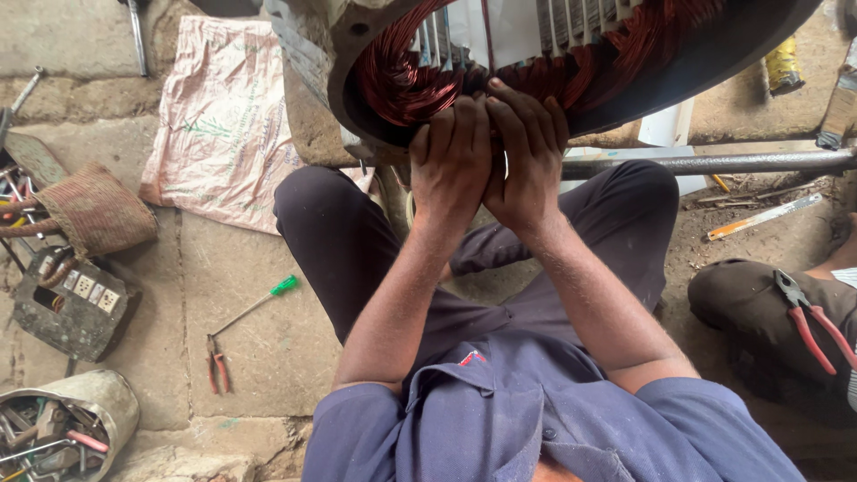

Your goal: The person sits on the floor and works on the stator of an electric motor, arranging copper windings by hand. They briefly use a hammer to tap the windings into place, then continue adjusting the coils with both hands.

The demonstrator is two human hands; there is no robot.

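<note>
Pressing both palms on the copper windings (402,85) of the motor stator (714,54) far-centre, I kept my left hand (449,161) and right hand (527,156) flat, side by side, fingers gripping nothing, seating coils.

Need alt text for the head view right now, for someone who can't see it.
Both bare hands, left hand and right hand, press side by side on the copper windings of a large motor stator. The person sits on a stone floor; a green-handled screwdriver lies nearby.
</note>
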